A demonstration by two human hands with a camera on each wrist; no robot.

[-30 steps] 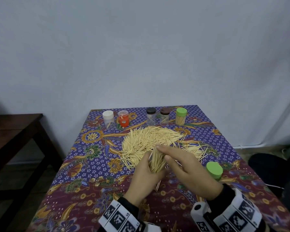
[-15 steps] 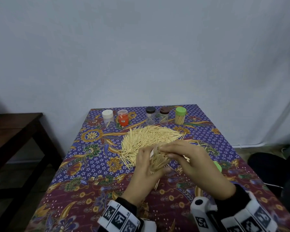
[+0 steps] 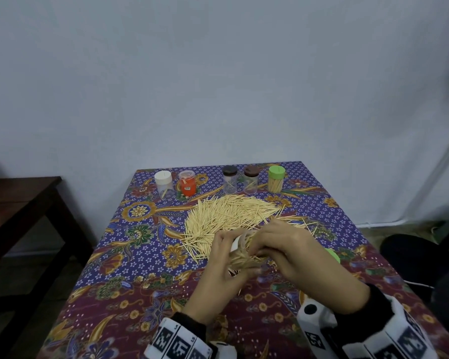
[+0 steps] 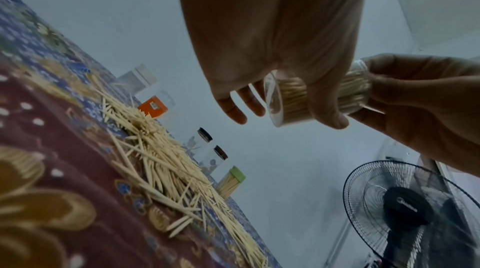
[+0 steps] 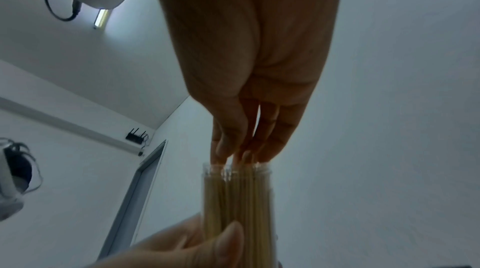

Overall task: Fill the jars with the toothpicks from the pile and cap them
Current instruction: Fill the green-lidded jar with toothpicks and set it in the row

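A dark wooden side table (image 3: 18, 203) stands at the far left, apart from the tabletop (image 3: 130, 281), which is covered in a purple and maroon floral batik cloth. Along the tabletop's far edge runs a row of small clear plastic jars: a white-capped jar (image 3: 163, 183), an orange-labelled jar with a clear lid (image 3: 187, 186), a black-capped jar (image 3: 229, 178), a brown-capped jar (image 3: 251, 179) and a green-capped jar packed with toothpicks (image 3: 276, 178). The white-, black- and brown-capped ones hold only a few sticks. Just in front of the row spreads the big loose pile of pale wooden toothpicks (image 3: 228, 218).

At the pile's near edge, raised above the cloth, the left hand (image 3: 224, 265) grips an uncapped clear plastic jar crammed with toothpicks (image 4: 293, 100), thumb and fingers curled round its body; the jar lies tilted, its mouth towards the right hand. The right hand (image 3: 293, 252) meets that mouth with its fingers bunched together and nearly straight, the fingertips (image 5: 244, 153) touching the protruding stick ends; whether they pinch any sticks I cannot tell. A loose green round cap (image 3: 331, 255) lies on the cloth just right of the right hand, partly hidden by it. In the left wrist view a black standing fan (image 4: 405, 211) shows beyond the tabletop.
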